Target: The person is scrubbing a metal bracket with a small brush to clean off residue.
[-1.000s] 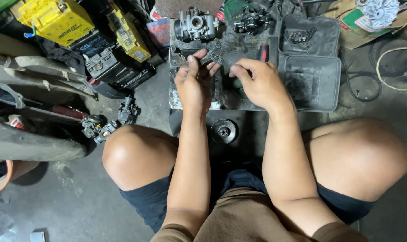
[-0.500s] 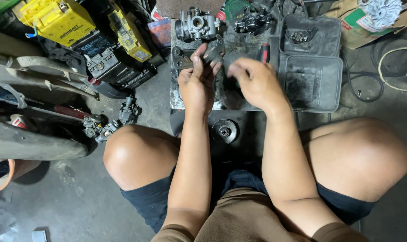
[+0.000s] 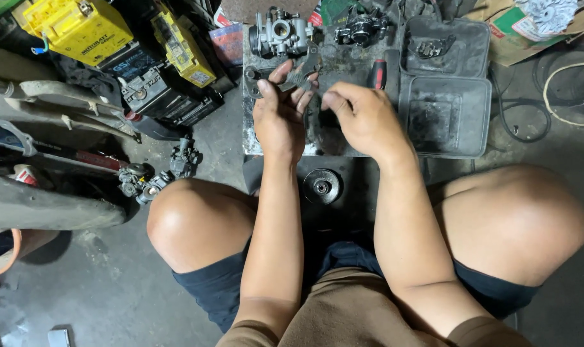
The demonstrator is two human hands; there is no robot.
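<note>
I sit on the floor with both knees spread, facing a dirty metal tray (image 3: 256,138). My left hand (image 3: 280,115) holds a small dark flat metal part (image 3: 290,77) over the tray, its fingers curled around it. My right hand (image 3: 366,119) is just to the right, fingers pinched close to the same part; what it holds is hidden. A grey carburetor (image 3: 280,33) stands at the tray's far edge, with a darker one (image 3: 362,27) beside it. A red-handled tool (image 3: 377,72) lies on the tray by my right hand.
An open dark plastic case (image 3: 446,96) sits right of the tray. Yellow and black batteries (image 3: 112,45) are stacked at the left, with small engine parts (image 3: 153,177) by my left knee. A round pulley (image 3: 322,186) lies between my legs. Cables (image 3: 562,96) coil at the right.
Both hands have lifted slightly toward the far edge of the tray, and my left fingers have turned the small part upward.
</note>
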